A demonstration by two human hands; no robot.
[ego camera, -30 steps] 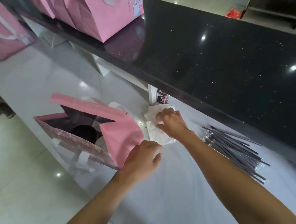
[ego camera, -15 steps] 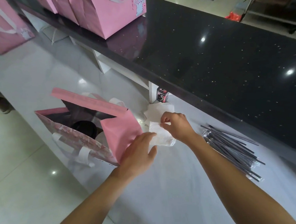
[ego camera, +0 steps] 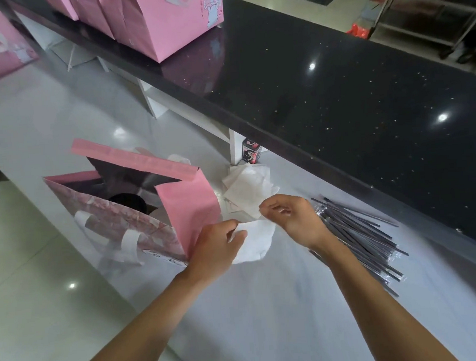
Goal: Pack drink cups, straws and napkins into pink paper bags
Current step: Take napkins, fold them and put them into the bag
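Head view, open pink bag (ego camera: 188,209) holding dark-lidded cup (ego camera: 127,202), hands pinching napkin (ego camera: 256,235)

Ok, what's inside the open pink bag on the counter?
Inside the open pink paper bag, one dark round cup lid shows; the bag's walls hide everything below.

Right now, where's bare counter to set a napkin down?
Free: white counter between the forearms, near the front edge; also far-left, beyond the open pink paper bag. Crowded: the pile of white napkins between bag and bundle of wrapped black straws, where both hands work.
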